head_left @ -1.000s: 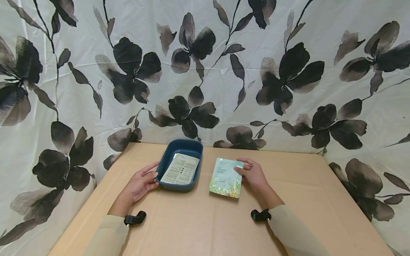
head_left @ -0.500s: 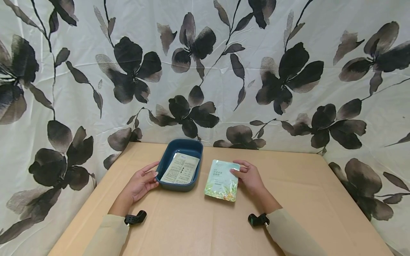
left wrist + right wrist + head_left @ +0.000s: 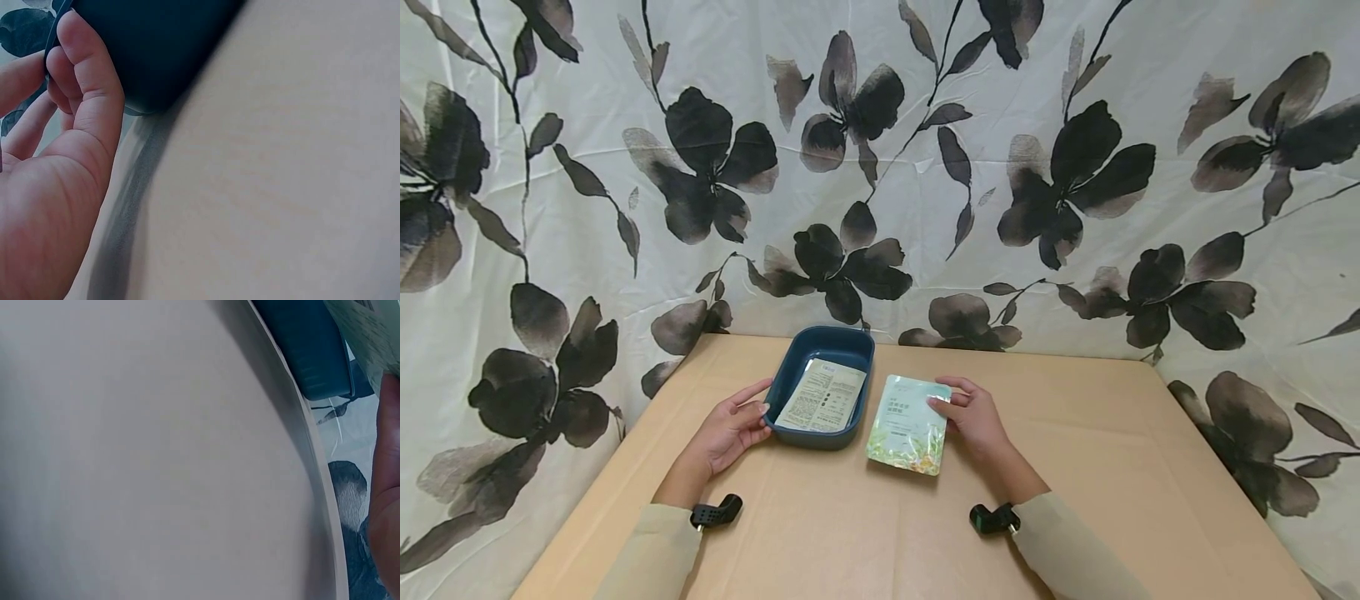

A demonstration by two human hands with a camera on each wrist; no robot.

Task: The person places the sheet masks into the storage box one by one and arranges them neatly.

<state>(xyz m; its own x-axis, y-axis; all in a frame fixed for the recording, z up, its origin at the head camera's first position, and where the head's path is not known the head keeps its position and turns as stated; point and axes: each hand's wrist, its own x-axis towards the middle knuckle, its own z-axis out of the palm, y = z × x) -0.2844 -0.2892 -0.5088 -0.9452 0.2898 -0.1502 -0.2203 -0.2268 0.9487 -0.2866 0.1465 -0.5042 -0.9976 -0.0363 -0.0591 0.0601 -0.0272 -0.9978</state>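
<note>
A dark blue rectangular tub (image 3: 830, 439) stands toward the back of the table, with a cream, text-printed sachet (image 3: 823, 396) lying inside it. My left hand (image 3: 733, 429) holds the tub's near left corner. In the left wrist view, the thumb (image 3: 87, 59) and curled fingers pinch the rim. Just right of the tub, my right hand (image 3: 973, 417) pinches a pale green sachet (image 3: 906, 429) by its upper right edge, thumb on the front. That sachet has a flowery band along its bottom and faces up, its left edge close to the tub's right side.
The tan tabletop (image 3: 880, 533) spreads around both hands, its back edge meeting a white curtain (image 3: 955, 283) with dark flowers. A black wrist camera (image 3: 717, 511) sits on the left wrist, another black wrist camera (image 3: 994, 519) on the right.
My right hand has moved left with the pale green sachet, bringing it nearer the tub and slightly lower in view. The left hand and the tub have stayed in place.
</note>
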